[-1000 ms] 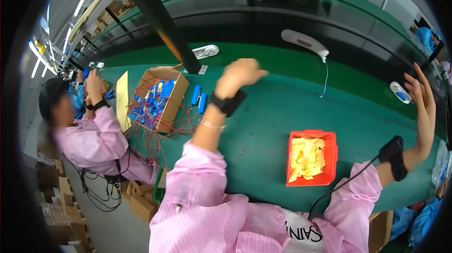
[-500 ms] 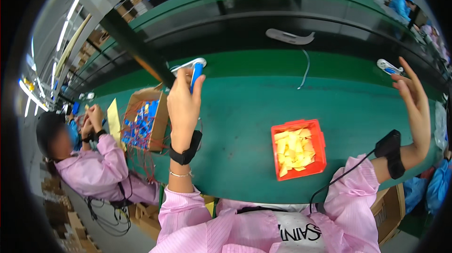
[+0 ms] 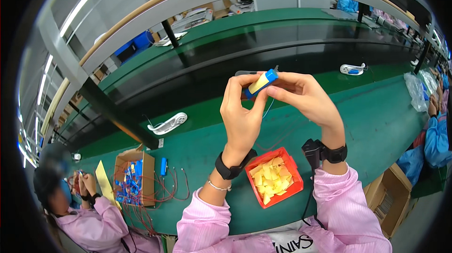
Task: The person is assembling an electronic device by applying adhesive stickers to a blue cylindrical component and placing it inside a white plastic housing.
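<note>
My left hand [image 3: 241, 114] and my right hand [image 3: 308, 100] meet above the middle of the bench. Between their fingertips is a blue cylindrical battery [image 3: 270, 76], tilted, with a yellow paper strip [image 3: 258, 84] lying along its side. Thumb and fingers of the left hand grip its lower left part; the right fingertips press at its right side. Below the hands stands a red bin [image 3: 297, 184] of yellow paper pieces [image 3: 270, 180]. Partly hidden behind the fingers is a grey casing [image 3: 245, 72].
Left, a cardboard box [image 3: 149, 177] holds blue batteries with trailing red wires; another blue battery [image 3: 164, 166] lies beside it. White casings [image 3: 170, 124] [image 3: 352, 69] lie farther back. A dark post [image 3: 115, 112] rises left. A co-worker [image 3: 89, 224] sits far left; plastic bags [image 3: 415, 92] lie right.
My right hand has come in from the far right and now touches the battery with my left. The battery now shows a yellow strip. The view has shifted, too.
</note>
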Motion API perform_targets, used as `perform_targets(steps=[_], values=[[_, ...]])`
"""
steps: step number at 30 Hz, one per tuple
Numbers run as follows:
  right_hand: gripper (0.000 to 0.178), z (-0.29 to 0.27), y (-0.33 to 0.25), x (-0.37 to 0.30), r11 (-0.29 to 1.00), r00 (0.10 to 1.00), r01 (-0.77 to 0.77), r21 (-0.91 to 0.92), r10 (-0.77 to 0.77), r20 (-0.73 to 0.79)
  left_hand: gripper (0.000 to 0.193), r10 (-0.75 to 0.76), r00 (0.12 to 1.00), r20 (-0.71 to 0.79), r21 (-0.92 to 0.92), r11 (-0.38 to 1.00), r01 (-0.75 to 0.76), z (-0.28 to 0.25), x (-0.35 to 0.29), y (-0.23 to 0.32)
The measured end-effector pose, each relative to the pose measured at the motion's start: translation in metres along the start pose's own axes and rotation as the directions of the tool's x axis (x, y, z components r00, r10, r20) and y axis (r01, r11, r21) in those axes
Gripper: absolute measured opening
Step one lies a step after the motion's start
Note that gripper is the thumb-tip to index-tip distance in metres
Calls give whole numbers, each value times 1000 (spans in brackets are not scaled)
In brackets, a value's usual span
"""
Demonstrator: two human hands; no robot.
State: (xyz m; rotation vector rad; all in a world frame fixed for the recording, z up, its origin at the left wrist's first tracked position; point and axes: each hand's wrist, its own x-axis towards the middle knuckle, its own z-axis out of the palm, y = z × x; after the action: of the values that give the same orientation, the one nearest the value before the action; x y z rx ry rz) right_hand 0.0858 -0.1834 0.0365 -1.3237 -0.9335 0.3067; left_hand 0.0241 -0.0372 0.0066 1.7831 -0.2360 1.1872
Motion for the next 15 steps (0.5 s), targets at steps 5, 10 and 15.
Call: perform_targets(steps=[5, 10, 15], values=[[37, 4, 17, 10, 992, 984, 110, 68, -100, -145, 14, 36, 999, 38, -79, 996, -33, 4, 0, -7], [38, 16, 18, 10, 983, 992, 25, 179, -2, -128, 13, -38, 999, -8, 14, 999, 38, -9, 2, -8], [39, 21, 20, 12, 981, 991, -44, 190, 66, -113, 12, -208, 978, -4, -114, 972, 207, -19, 4, -10]])
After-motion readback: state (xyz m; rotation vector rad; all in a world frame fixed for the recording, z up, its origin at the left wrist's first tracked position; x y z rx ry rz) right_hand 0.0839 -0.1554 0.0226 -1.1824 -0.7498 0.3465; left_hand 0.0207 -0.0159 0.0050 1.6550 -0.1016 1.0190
